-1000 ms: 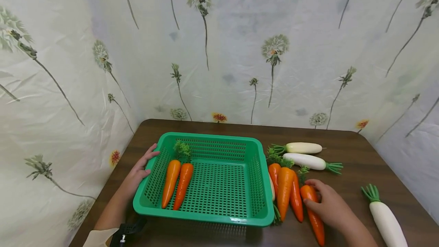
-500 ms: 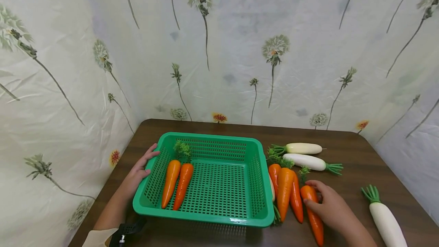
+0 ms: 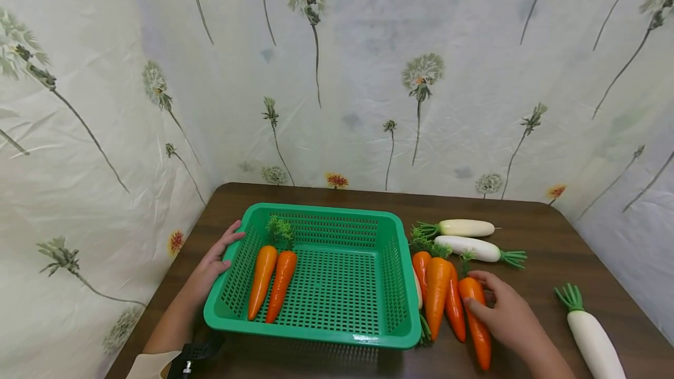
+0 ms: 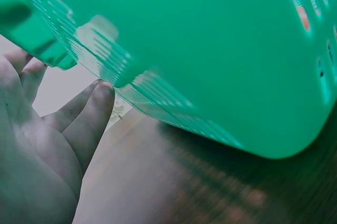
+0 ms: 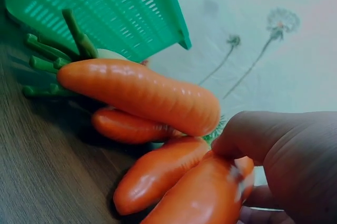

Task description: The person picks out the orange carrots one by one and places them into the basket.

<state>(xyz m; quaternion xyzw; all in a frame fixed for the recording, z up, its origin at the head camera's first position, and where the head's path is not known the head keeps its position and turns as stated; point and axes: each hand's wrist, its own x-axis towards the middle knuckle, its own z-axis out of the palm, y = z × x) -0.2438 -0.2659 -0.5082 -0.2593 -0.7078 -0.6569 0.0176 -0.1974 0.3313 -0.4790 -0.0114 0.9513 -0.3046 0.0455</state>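
In the head view my right hand (image 3: 508, 317) grips an orange carrot (image 3: 479, 332) near its leafy end, thumb on one side and fingers on the other. The right wrist view shows this carrot (image 5: 200, 195) close up beside several others. My left hand (image 3: 209, 268) rests against the left side of a green plastic basket (image 3: 316, 333), its fingers fairly straight and touching the rim. Two carrots, one an orange carrot (image 3: 262, 282) and the other a redder carrot (image 3: 282, 285), lie side by side in the basket's left part.
Right of the basket lie more carrots (image 3: 437, 294), partly over a white radish whose green stalks (image 5: 47, 63) poke out. Two white radishes (image 3: 468, 247) lie behind them. Another white radish (image 3: 595, 341) is at the far right of the brown table (image 3: 526, 221). Flowered cloth (image 3: 358, 75) hangs behind.
The gripped carrot has shifted slightly left and away from me with my right hand, toward the other carrots. My left hand and the basket have stayed put.
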